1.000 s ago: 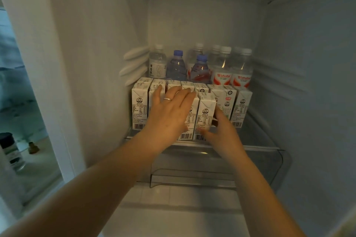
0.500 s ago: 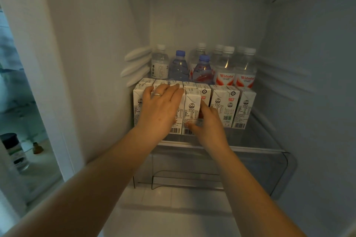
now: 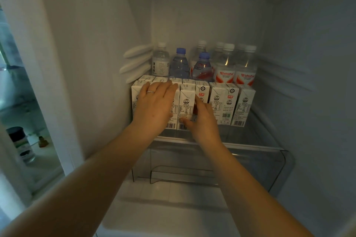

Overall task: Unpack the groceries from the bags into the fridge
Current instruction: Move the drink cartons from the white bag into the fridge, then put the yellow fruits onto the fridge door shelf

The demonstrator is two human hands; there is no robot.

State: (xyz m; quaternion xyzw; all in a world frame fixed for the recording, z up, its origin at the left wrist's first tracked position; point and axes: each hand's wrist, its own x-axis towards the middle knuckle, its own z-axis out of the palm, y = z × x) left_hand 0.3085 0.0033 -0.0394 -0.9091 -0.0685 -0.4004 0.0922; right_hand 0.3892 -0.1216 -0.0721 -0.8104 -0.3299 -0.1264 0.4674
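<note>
Both hands have carried the front milk cartons back from the shelf lip since the earlier frames, so these now stand nearly level with the cartons at centre right; judged from this, the step in hand is squaring the row rather than adding stock.

Left hand [image 3: 154, 106] lies flat, fingers straight and together, pressed on the faces of the left-hand cartons [image 3: 135, 98]. Right hand [image 3: 200, 119] pinches one milk carton [image 3: 185, 106], thumb across its lower front, fingers round its right side (their tips are hidden).

Glass shelf [image 3: 256, 147], centre of the frame, holds two ranks: white milk cartons in front, upright and touching, and water bottles [image 3: 225, 65] behind, against the rear wall, some white-capped, two blue-capped. Crisper drawer [image 3: 279, 171] below the shelf shows no contents from this angle. Jar [image 3: 20, 143] stands outside the fridge, lower left of the frame. No grocery bag is in view.
</note>
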